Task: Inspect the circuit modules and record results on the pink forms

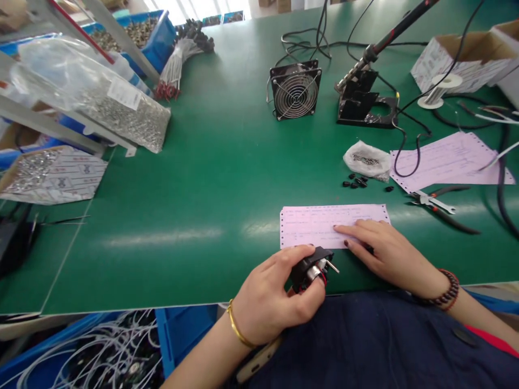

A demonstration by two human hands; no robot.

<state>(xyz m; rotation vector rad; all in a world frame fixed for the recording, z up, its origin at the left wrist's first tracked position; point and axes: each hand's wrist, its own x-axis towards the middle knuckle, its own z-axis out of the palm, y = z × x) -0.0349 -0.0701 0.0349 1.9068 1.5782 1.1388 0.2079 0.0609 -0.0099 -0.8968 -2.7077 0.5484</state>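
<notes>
My left hand (281, 292) is closed round a black plug-like part (314, 265) with metal pins and bits of red wire, at the table's front edge. My right hand (377, 246) lies with fingers stretched out on a pink printed sheet (306, 227), its index fingertip touching the print. Something small and dark shows under the right hand, too hidden to name. Beyond the sheet are several small black pieces (357, 182) and a white bag (367, 159) of small metal parts.
Pliers (446, 210) and a wrench lie at the right, beside more pink sheets (454, 159). A soldering iron stand (367, 105) and a fan (295, 91) stand farther back. Bags and boxes of metal parts line the left.
</notes>
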